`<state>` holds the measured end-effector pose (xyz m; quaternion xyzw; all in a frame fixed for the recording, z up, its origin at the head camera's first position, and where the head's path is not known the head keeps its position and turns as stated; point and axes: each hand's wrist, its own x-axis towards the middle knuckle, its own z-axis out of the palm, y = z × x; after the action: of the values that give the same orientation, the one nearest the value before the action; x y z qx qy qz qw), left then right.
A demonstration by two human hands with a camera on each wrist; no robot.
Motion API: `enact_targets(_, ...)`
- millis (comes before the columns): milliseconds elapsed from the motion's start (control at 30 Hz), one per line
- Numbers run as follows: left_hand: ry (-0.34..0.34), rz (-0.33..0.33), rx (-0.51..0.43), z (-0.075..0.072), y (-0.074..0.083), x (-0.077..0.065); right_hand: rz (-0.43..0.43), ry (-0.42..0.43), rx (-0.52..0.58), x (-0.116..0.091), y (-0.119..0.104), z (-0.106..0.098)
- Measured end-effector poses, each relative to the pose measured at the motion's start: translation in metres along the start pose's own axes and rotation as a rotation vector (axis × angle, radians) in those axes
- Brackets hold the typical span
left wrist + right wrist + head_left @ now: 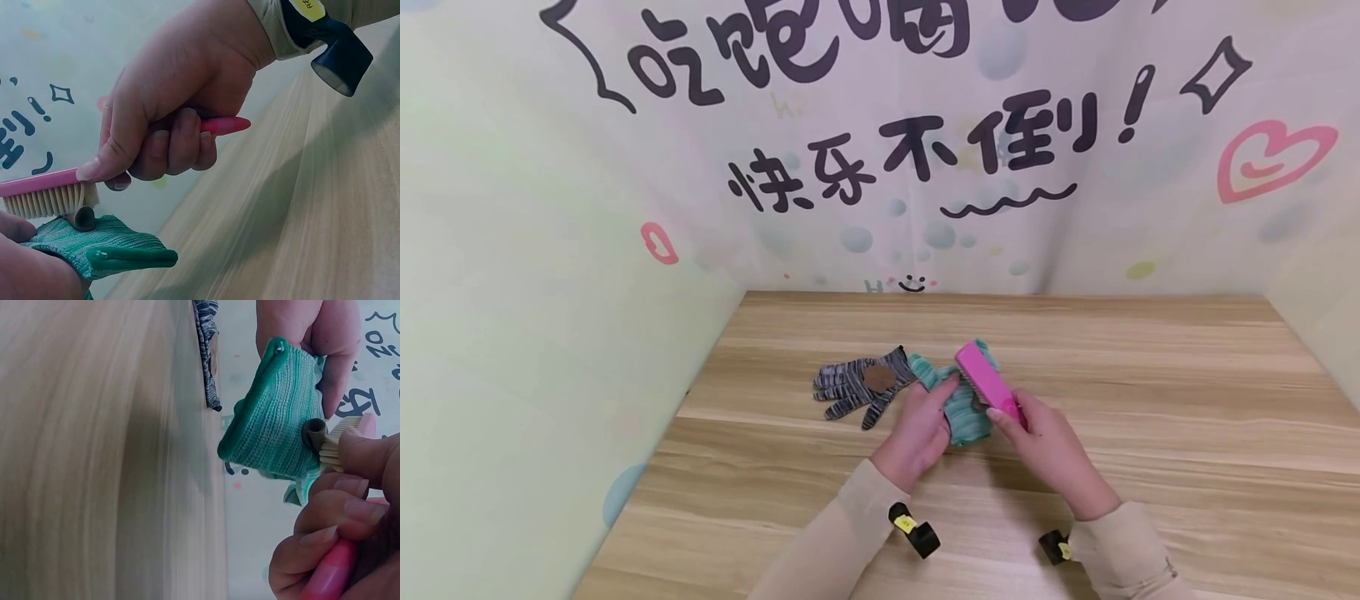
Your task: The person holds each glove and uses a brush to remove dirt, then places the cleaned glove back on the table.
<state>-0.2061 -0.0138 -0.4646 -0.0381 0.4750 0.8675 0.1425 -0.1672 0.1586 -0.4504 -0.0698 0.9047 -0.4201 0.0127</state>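
My left hand point(921, 427) grips a green striped knit glove point(967, 419) above the table, thumb laid on its upper side. My right hand point(1051, 440) holds a pink scrubbing brush point(983, 377) by its handle, fingers curled round it, as the left wrist view shows. Pale bristles point(47, 201) face down onto the glove. A small brown piece point(314, 432), rolled into a tube, stands on the glove's surface against the bristles. The glove's darker green cuff point(253, 403) faces the right wrist camera. Part of the glove lies hidden behind brush and left hand.
A grey-and-black knit glove point(842, 383) lies flat on the wooden table point(1150, 392), left of my hands, with a brown patch point(880, 378) on it. Behind the table hangs a white printed cloth point(865, 208). Black camera mounts point(917, 533) sit at both wrists.
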Motion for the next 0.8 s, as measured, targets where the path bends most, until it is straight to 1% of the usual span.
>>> enact_targets(167,-0.004,0.010,0.021,-0.0010,0.0003,0.0001,-0.003,0.003,-0.023,0.0008,0.0026,-0.0001)
enact_targets(467,0.002,-0.014,0.023,-0.0003,0.0033,-0.0017,0.032,-0.007,-0.024,0.0011,0.0031,-0.0025)
enact_targets(800,0.049,-0.027,-0.007,-0.0002,0.0047,-0.0015,0.038,-0.020,-0.021,0.0019,0.0051,-0.0037)
